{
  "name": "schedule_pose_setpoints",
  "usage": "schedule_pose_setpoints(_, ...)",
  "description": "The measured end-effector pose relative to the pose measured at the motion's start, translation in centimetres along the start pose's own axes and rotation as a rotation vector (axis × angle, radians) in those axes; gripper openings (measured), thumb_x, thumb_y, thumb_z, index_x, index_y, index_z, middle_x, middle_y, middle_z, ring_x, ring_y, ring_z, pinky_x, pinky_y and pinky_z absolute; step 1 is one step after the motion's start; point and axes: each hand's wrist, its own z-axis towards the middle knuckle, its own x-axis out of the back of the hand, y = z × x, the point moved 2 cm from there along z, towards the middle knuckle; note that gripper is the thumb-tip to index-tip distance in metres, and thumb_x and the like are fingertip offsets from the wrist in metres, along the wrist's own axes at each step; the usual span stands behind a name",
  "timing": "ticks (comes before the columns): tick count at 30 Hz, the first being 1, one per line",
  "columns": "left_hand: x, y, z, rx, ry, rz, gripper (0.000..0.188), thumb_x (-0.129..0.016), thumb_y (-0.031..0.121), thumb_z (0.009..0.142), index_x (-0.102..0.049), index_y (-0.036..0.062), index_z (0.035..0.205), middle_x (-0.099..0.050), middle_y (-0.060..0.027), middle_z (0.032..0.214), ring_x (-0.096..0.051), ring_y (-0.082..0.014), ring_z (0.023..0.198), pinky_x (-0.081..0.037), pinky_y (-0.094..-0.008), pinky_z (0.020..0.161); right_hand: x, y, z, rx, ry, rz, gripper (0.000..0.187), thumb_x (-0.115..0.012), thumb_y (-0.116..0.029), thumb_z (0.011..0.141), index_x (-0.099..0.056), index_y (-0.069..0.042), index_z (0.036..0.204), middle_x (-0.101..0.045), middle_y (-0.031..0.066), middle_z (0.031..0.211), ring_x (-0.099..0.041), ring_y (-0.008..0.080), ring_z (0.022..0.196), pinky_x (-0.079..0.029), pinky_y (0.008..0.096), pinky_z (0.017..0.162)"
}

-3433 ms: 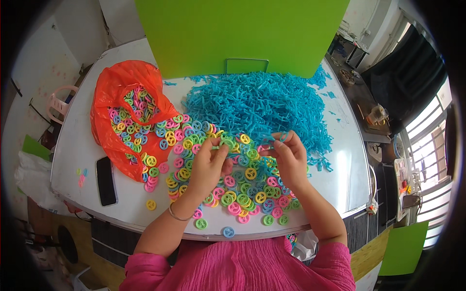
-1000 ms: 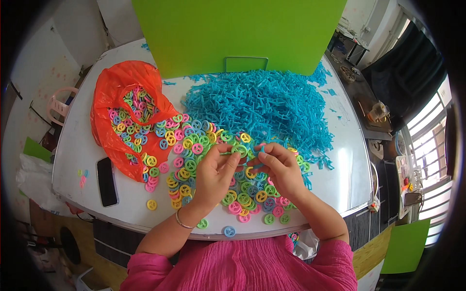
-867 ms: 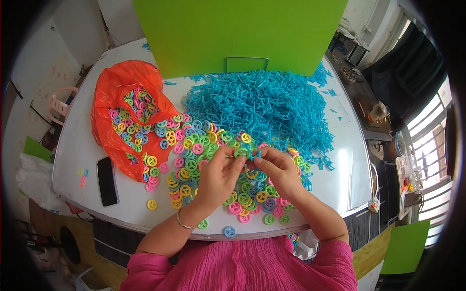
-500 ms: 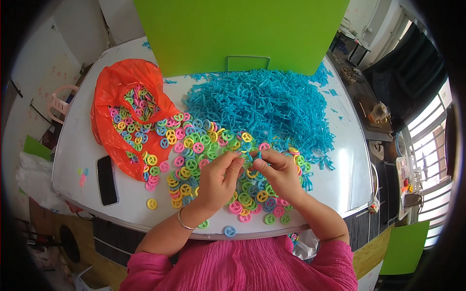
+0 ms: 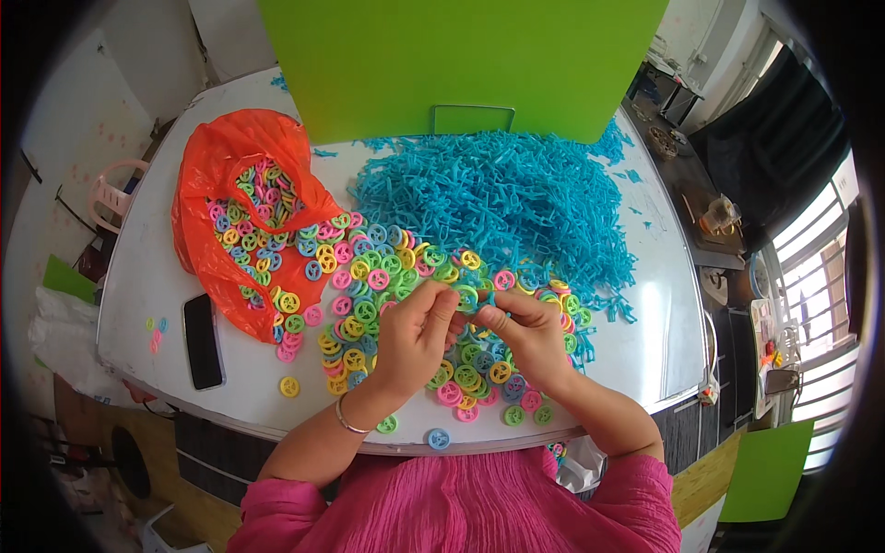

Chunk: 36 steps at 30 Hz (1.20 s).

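Both hands meet above a heap of small plastic wheels (image 5: 396, 267) in green, yellow, pink and blue. My left hand (image 5: 417, 334) is closed in a pinch, with a small green wheel (image 5: 468, 295) at its fingertips. My right hand (image 5: 530, 334) pinches a small blue plastic piece (image 5: 489, 300) between thumb and forefinger, right beside the wheel. Whether the two parts are joined cannot be made out. Just beyond the hands lies a large pile of thin blue plastic pieces (image 5: 498, 189), its near edge touching the wheels.
An orange-red plastic bag (image 5: 207, 157) lies open at the left, with more wheels inside. A black phone (image 5: 204, 341) is on the white table (image 5: 659, 341) below it. A green board (image 5: 461, 64) stands behind the blue pile. Single wheels lie near the front edge.
My hands have barely moved; their fingertips shift slightly around the small parts, and the green wheel shows more clearly between them. The piles look unchanged.
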Motion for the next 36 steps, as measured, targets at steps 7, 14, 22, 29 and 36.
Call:
schedule_pose_setpoints(7, 0.2, 0.0, -0.1, -0.215, 0.016, 0.270, 0.021, -0.050, 0.018, 0.100, -0.057, 0.0019, 0.088, -0.056, -0.0060, 0.061, -0.055, -0.0115, 0.051, -0.039, -0.0264, 0.046, 0.1, 0.3, -0.4, 0.074, -0.030, -0.189, 0.021, -0.071, -0.016, 0.087, -0.069, 0.001, 0.100, -0.061, 0.0026, 0.079, -0.054, 0.0076, 0.072, -0.043, 0.0248, 0.063)
schedule_pose_setpoints(14, 0.0, -0.2, -0.2, -0.080, -0.014, 0.160, 0.021, -0.049, 0.017, 0.100, -0.055, 0.0025, 0.087, -0.055, -0.0058, 0.058, -0.055, -0.0124, 0.050, -0.040, -0.0262, 0.047, 0.1, -1.1, -0.1, 0.564, -0.005, -0.675, 0.025, -0.076, -0.005, 0.078, -0.069, 0.000, 0.102, -0.059, 0.0083, 0.075, -0.056, 0.0166, 0.063, -0.042, 0.0297, 0.055)
schedule_pose_setpoints(22, -0.1, 0.4, -0.7, -0.240, 0.111, 0.208, 0.020, -0.048, 0.015, 0.101, -0.055, 0.0012, 0.089, -0.051, 0.0000, 0.062, -0.045, -0.0056, 0.054, -0.037, -0.0221, 0.049, -0.2, -1.9, -0.6, 0.513, -0.012, -0.623, 0.027, -0.075, -0.005, 0.078, -0.069, -0.001, 0.104, -0.062, 0.0092, 0.078, -0.057, 0.0174, 0.063, -0.043, 0.0279, 0.055)
schedule_pose_setpoints(29, -0.3, -0.4, -0.4, -0.147, 0.052, 0.178, 0.021, -0.050, 0.021, 0.101, -0.056, 0.0016, 0.093, -0.055, -0.0023, 0.062, -0.051, -0.0089, 0.053, -0.040, -0.0248, 0.049, 0.2, -1.4, -0.3, 0.395, -0.012, -0.508, 0.026, -0.075, -0.008, 0.080, -0.069, 0.000, 0.105, -0.062, 0.0096, 0.076, -0.056, 0.0166, 0.063, -0.042, 0.0280, 0.055)
schedule_pose_setpoints(36, -0.2, -0.6, -0.4, -0.156, 0.045, 0.196, 0.021, -0.049, 0.018, 0.100, -0.055, 0.0011, 0.090, -0.052, -0.0026, 0.063, -0.050, -0.0085, 0.055, -0.040, -0.0246, 0.050, 0.3, -1.9, -0.1, 0.793, 0.030, -0.769, 0.038, -0.078, -0.001, 0.072, -0.068, -0.003, 0.109, -0.060, 0.0069, 0.074, -0.057, 0.0182, 0.062, -0.044, 0.0308, 0.054)
